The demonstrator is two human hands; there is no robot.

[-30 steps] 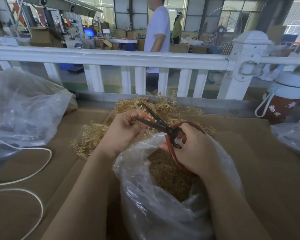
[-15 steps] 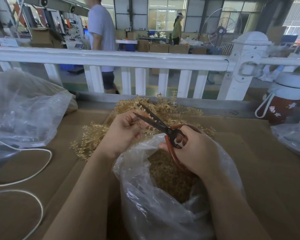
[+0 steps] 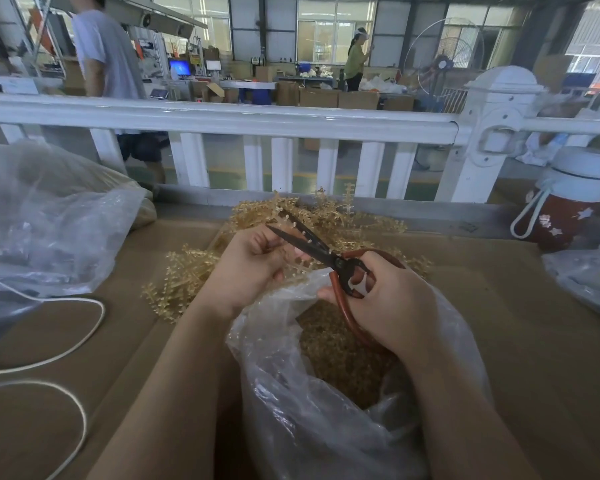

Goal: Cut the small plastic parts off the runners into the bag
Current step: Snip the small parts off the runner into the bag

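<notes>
The head view is the only view, so all is told from it. The left hand (image 3: 248, 268) has its fingers curled around 1 runner (image 3: 300, 263), a thin golden strip with small parts along it, and holds it just above the mouth of the bag (image 3: 326, 427). The right hand (image 3: 392, 303) grips the red handles of the scissors (image 3: 312, 245), with fingers through the loops. The 2 dark blades are parted and the runner lies between them, close to the left fingertips (image 3: 278, 251). The bag stands directly under both hands and already holds many cut golden parts (image 3: 333, 344). Beyond the hands lies the pile of uncut runners (image 3: 201, 268), and farther to the left a second plastic bag (image 3: 49, 220) and a white cord (image 3: 84, 327). To the right of the right hand stands a red bottle (image 3: 565, 216). In my judgement, 2 things could go wrong: the blades close very near the left fingers, so a small slip could nick them; and a part cut near the bag's far edge may jump out onto the cardboard (image 3: 499, 341), because the cut happens at the rim and not over the middle. The scissors' long axis runs from the right hand up and away toward the left, with the tips pointing beyond the left hand. The runner seems to lie across the blades, but its full length is hidden by the hand.
</notes>
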